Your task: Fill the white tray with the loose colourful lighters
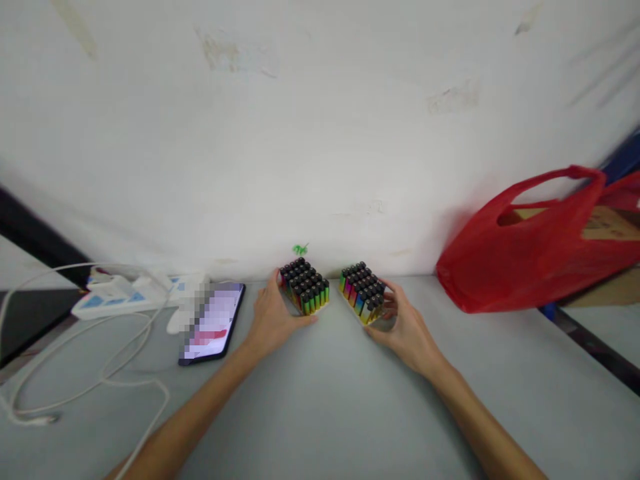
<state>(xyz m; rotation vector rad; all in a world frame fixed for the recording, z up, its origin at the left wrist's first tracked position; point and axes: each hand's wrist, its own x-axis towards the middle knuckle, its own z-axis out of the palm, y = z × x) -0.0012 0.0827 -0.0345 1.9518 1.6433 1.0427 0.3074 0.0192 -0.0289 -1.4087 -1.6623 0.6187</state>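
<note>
Two blocks of upright batteries stand side by side near the wall, a narrow gap between them. The left block of batteries has dark tops and green, rainbow-coloured sides. My left hand grips it from the left, thumb at its front corner and fingers along its far left side. Around the right block of batteries, which shows pink, blue and yellow sides, my right hand is closed from the right, its thumb at the front corner. A pale base edge shows under each block.
A phone with a lit screen lies left of my left hand. Behind it are a white power strip and a looped white cable. On the right stands a red bag with cardboard inside. The white wall bounds the grey table.
</note>
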